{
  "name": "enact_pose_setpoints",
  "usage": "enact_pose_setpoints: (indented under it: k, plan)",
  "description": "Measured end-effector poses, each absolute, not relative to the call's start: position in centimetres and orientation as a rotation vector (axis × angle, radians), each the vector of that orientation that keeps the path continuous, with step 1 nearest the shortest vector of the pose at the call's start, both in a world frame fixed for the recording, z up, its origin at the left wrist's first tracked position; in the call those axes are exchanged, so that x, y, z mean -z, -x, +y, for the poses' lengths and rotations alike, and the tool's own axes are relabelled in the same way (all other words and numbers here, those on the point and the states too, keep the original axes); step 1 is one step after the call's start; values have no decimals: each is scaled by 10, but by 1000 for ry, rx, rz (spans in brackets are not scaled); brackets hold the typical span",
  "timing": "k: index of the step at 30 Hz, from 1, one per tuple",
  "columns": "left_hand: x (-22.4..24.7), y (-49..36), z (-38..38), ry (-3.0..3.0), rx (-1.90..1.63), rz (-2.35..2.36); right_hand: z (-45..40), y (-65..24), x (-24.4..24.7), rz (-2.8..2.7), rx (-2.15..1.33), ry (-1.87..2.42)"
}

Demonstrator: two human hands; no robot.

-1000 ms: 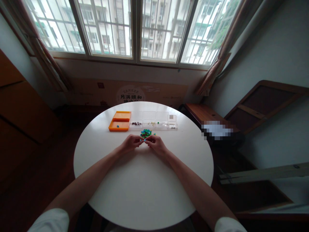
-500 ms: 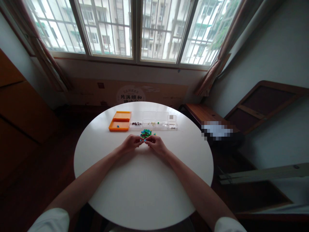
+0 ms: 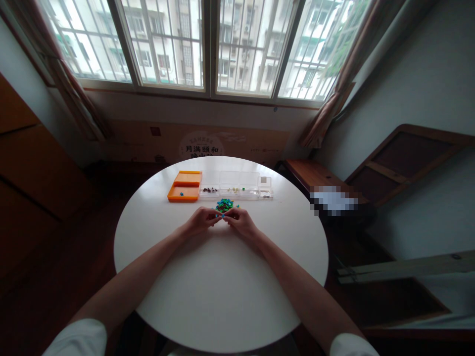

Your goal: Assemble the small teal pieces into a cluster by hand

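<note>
Between the fingertips of both hands is a small blue piece (image 3: pixel 223 215), likely a toy building brick, too small to make out fully. My left hand (image 3: pixel 201 220) pinches it from the left, and my right hand (image 3: pixel 239 220) pinches it from the right. Just beyond the fingers lies a pile of small green, blue and brown pieces (image 3: pixel 225 203), partly hidden by the hands. Behind the pile, to the left, an orange box (image 3: pixel 183 199) lies with its lid raised and a blue piece inside.
Clear plastic boxes (image 3: pixel 226 197) stand right of the orange box, holding dark, pale and green pieces. All rest on a round white table (image 3: pixel 222 296). A wooden bench (image 3: pixel 308 173) stands beyond its right edge, below the window (image 3: pixel 245 49).
Both hands stay in nearly the same place, still pinching the blue piece. The boxes and pile have not visibly moved.
</note>
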State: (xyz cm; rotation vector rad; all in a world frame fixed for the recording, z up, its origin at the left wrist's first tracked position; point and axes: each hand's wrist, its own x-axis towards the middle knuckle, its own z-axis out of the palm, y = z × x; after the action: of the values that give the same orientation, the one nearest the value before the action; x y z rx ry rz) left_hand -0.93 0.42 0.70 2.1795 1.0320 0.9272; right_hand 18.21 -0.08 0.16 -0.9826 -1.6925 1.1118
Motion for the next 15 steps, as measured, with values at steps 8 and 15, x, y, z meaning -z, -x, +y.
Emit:
enact_pose_setpoints:
  k: [8,15]
  plan:
    - [-1,8,7,-2177,-971,1029,-3,-179,-4,-1622,-1110,1006]
    - [-1,8,6,-2176,-970,1017,-4,-179,-6,-1625,-1090,1002]
